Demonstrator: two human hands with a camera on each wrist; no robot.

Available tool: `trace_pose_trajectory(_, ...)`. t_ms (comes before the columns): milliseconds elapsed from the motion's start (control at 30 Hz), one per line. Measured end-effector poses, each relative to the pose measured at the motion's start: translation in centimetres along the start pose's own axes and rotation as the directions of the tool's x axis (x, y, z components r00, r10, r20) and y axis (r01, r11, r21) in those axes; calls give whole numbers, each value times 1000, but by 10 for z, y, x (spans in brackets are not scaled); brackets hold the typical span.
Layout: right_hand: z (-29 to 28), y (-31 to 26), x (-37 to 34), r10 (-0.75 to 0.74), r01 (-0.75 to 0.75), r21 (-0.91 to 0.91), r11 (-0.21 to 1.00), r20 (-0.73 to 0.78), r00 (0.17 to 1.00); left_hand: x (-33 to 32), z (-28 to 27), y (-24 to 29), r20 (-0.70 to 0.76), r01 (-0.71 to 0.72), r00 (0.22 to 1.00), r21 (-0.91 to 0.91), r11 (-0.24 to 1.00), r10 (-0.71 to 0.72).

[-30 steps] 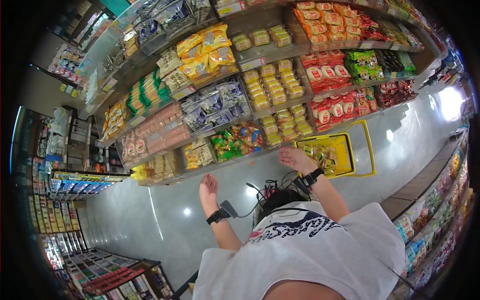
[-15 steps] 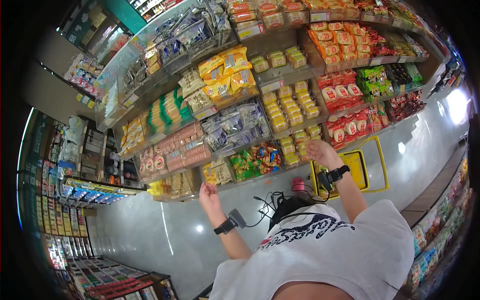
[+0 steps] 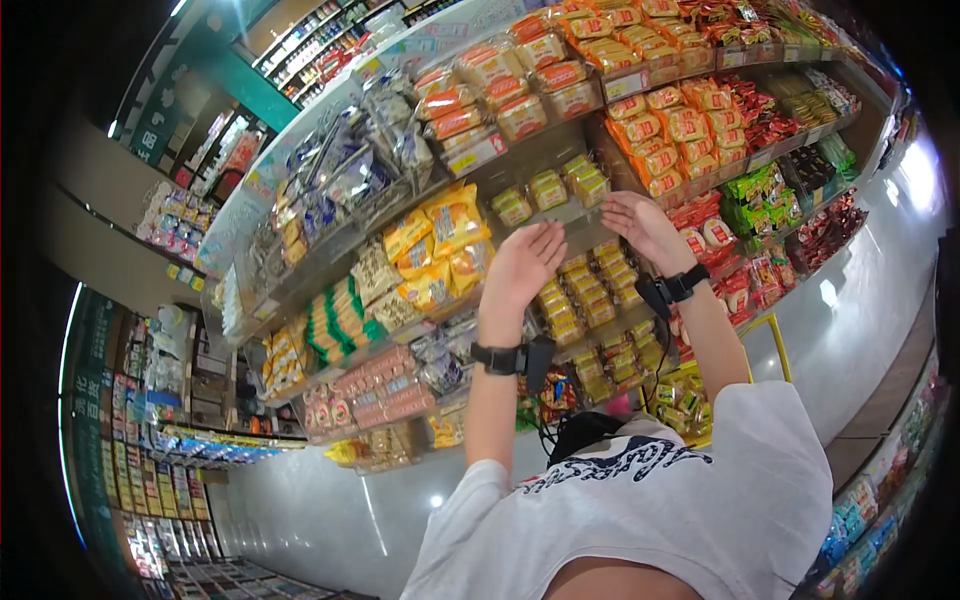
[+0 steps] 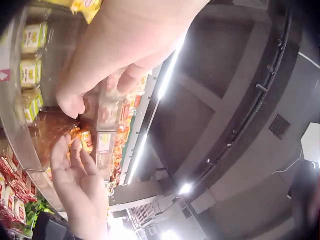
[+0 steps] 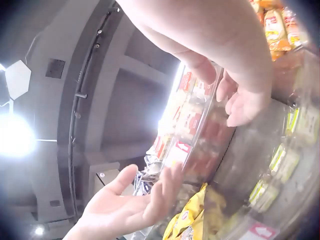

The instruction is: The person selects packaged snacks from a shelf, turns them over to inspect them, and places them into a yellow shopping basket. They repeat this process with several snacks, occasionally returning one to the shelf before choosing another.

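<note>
Both bare hands are raised in front of a shelf compartment holding a few small packs with yellow-green labels [image 3: 548, 190]. My left hand [image 3: 527, 262] is at the compartment's lower left, fingers extended and nothing in them. To its right, my right hand [image 3: 643, 232] has its fingers spread loosely near the rightmost pack, also holding nothing. In the left wrist view the same packs [image 4: 31, 72] stand behind a clear shelf front, with the right hand [image 4: 80, 185] below the left. The right wrist view shows the left hand [image 5: 135, 200] palm up beside yellow bags [image 5: 190, 215].
Yellow snack bags [image 3: 455, 215] lie left of the compartment, and orange packs [image 3: 660, 140] fill the bins on its right. Rows of small yellow packs [image 3: 600, 285] sit beneath. A yellow basket [image 3: 782, 350] with packs inside stands low at the right, partly hidden by the right arm.
Both hands have risen from low by the bottom shelf and basket to the upper compartment and come closer together. The head view has tilted up, showing more of the top shelves.
</note>
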State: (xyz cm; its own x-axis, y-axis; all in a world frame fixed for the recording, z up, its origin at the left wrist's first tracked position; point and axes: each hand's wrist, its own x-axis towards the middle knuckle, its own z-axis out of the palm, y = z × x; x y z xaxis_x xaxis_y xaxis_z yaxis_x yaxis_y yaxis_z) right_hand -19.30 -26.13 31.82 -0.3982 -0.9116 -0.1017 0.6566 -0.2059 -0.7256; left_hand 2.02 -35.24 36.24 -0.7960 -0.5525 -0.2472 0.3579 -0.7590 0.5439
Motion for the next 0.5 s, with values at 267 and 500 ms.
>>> trace_pose_trajectory(267, 4, -6, 116, -56, -4, -331, 944, -172, 984, 156, 3, -7, -236, 101, 968, 38, 994, -89)
trace_pose_trajectory(500, -24, 28, 168, -83, -17, -618, 786, -133, 988, 211, -23, -22, -464, 249, 871, 130, 960, -163)
